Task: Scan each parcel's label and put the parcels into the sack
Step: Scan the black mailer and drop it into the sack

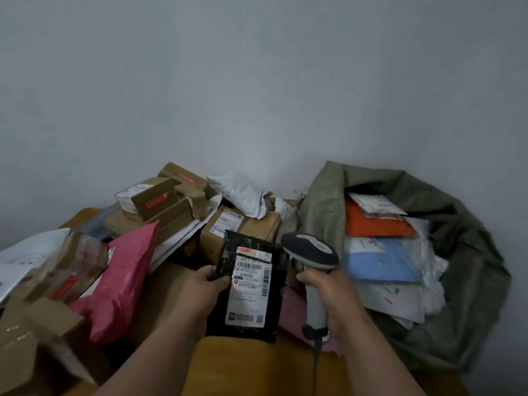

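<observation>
Now, from the head camera, our left hand pinches the black parcel, label facing up. Just right of it, our right hand grips the scanner. Further right, the green sack gapes, holding parcels.

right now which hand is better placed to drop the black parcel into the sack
Left. The left hand already grips the black parcel, while the right hand holds the scanner. The open green sack lies to the right, so it must reach across.
</observation>
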